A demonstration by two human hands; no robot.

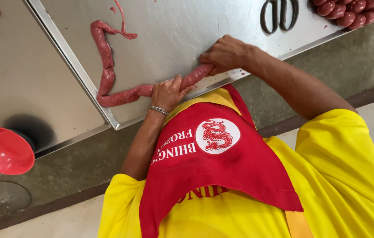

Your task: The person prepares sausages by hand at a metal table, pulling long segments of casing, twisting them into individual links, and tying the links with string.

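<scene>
The left hand point(167, 92) is closed around a long raw sausage point(121, 94), and a metal bracelet point(158, 109) sits on its wrist. The right hand point(224, 53) is also closed on the same sausage, a little further along, at the end of it near the table edge. The two hands are close to each other but they do not touch; a short piece of sausage shows between them. The sausage lies on a steel table point(173, 26), and from the left hand it goes away in a curve and then bends back up to a thin empty end of skin. A pair of scissors point(278, 15) lies on the table beyond the right hand. In the far corner is a pile of short sausage links point(354, 11). On a second steel surface stands a red funnel point(2, 150). The person wears a yellow shirt point(350, 176) and a red apron point(213, 163).
</scene>
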